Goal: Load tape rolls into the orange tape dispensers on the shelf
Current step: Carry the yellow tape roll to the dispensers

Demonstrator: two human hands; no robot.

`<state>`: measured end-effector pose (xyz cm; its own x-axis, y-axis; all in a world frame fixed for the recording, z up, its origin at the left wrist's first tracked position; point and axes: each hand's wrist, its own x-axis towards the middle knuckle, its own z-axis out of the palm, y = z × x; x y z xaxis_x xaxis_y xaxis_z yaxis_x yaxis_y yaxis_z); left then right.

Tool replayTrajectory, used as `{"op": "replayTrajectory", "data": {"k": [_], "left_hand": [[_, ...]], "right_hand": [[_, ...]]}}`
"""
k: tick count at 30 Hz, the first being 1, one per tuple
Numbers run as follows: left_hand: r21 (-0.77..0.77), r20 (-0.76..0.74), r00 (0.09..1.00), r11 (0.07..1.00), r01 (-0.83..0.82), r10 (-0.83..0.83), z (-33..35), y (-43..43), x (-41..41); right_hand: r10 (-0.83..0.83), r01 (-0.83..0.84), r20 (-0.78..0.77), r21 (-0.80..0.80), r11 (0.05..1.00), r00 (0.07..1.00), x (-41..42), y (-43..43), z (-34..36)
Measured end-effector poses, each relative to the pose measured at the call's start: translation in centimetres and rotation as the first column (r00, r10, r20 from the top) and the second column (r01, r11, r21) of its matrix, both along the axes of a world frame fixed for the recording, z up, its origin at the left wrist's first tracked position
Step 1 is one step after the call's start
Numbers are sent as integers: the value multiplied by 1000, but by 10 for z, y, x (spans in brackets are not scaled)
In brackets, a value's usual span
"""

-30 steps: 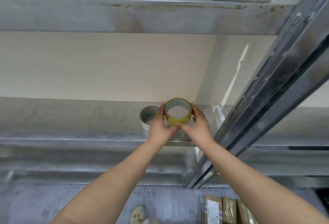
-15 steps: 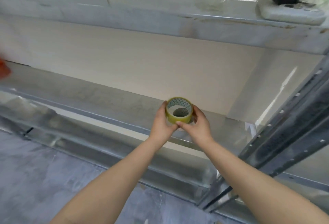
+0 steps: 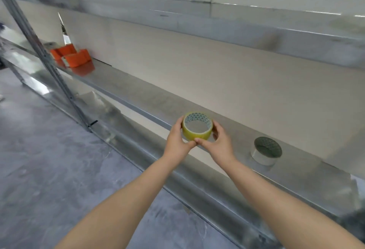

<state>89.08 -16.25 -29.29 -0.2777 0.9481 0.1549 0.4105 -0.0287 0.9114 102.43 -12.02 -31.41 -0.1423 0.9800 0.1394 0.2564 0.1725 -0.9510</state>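
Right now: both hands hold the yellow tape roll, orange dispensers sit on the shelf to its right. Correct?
One slip. The head view shows the orange dispensers on the shelf far to the left of the yellow tape roll, not its right; the thing on its right is a second tape roll. The left hand and right hand do both hold the yellow roll.

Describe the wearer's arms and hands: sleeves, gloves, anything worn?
Nothing worn shows. The left forearm and right forearm are bare up to the frame edge, with no sleeve or cuff in view. The left hand and right hand are ungloved, with no watch, band or ring visible.
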Motion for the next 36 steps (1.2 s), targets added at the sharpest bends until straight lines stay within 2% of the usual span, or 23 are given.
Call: {"op": "replayTrajectory", "data": {"k": [5, 18, 23, 36], "left_hand": [[-4, 55, 996, 998, -69, 69, 4, -1, -61], [74, 35, 989, 986, -147, 145, 12, -7, -230], [43, 12, 976, 975, -217, 216, 3, -12, -293], [43, 53, 934, 934, -355, 353, 2, 7, -394]], "right_hand": [[68, -68, -13, 2, 998, 998, -66, 8, 6], [231, -233, -113, -6, 972, 966, -238, 15, 16], [274, -276, -126, 1, 961, 953, -303, 14, 15], [393, -394, -97, 9, 919, 914, -413, 48, 16]]}}
